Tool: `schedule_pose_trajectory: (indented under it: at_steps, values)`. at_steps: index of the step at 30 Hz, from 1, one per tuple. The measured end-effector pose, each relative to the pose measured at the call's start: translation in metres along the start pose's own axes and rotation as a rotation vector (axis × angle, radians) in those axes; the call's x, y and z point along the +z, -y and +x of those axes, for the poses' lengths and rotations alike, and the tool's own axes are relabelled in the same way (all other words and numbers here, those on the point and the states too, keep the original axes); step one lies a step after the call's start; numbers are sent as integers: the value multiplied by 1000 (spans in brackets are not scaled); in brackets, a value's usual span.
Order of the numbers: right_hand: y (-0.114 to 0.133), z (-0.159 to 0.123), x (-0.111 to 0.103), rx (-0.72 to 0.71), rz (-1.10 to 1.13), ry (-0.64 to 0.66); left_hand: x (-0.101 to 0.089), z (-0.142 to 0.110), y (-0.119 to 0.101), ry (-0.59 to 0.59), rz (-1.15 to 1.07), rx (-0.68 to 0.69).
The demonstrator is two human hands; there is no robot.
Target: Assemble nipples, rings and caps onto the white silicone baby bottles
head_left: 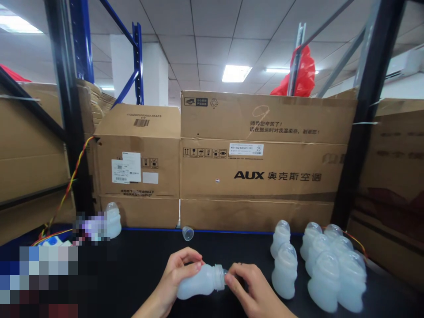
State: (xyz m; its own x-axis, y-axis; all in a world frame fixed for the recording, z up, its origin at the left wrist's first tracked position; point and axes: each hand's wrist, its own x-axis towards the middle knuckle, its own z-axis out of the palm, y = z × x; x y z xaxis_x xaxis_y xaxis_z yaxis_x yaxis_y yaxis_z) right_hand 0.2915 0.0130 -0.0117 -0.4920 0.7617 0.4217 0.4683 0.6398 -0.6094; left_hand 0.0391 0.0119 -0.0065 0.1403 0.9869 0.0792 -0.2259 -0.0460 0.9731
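Note:
A translucent white baby bottle (197, 282) lies on its side just above the black tabletop, its neck pointing right. My left hand (180, 271) is wrapped round the bottle's body, thumb on top. At the neck end, my right hand (247, 282) pinches the clear nipple (225, 274) between thumb and fingers; most of the nipple is hidden by them. Beyond my hands, a small clear dome cap (187, 233) rests near the table's back edge, apart from both hands.
Several capped bottles (324, 280) stand in a cluster at the right, with two more bottles (285, 269) just left of them. Another bottle (113, 221) stands at the back left, beside a blurred-out area. Cardboard panels (265, 185) wall off the back between dark posts (367, 97).

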Motion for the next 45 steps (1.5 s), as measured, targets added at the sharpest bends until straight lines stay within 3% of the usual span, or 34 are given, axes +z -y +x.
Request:
schedule_pose_trajectory:
  at_steps: [3, 8, 19, 26, 29, 33, 39, 41, 45]
  values:
    - [0, -1, -1, -9, 12, 11, 0, 0, -4, 14, 31, 21]
    - [-4, 2, 2, -178, 44, -65, -1, 0, -13, -33, -20, -63]
    - [-1, 3, -4, -348, -199, -122, 1, 2, -10, -94, -94, -137]
    - [-5, 2, -2, -468, -337, -219, 2, 3, -6, -71, -146, -284]
    - [1, 1, -7, -413, -331, -141, 1, 1, -6, -46, -140, -293]
    - [15, -4, -10, -207, -239, 47, 1, -1, -7, -21, -94, -253]
    - [19, -7, 10, 371, 276, 187, 8, -5, -7, 6, -35, -206]
    - [17, -4, 9, 329, 243, 153, 9, -5, -8, -14, -24, -197]
    - [19, -3, -9, 27, 75, 40, 8, -4, -10, -39, -18, -192]
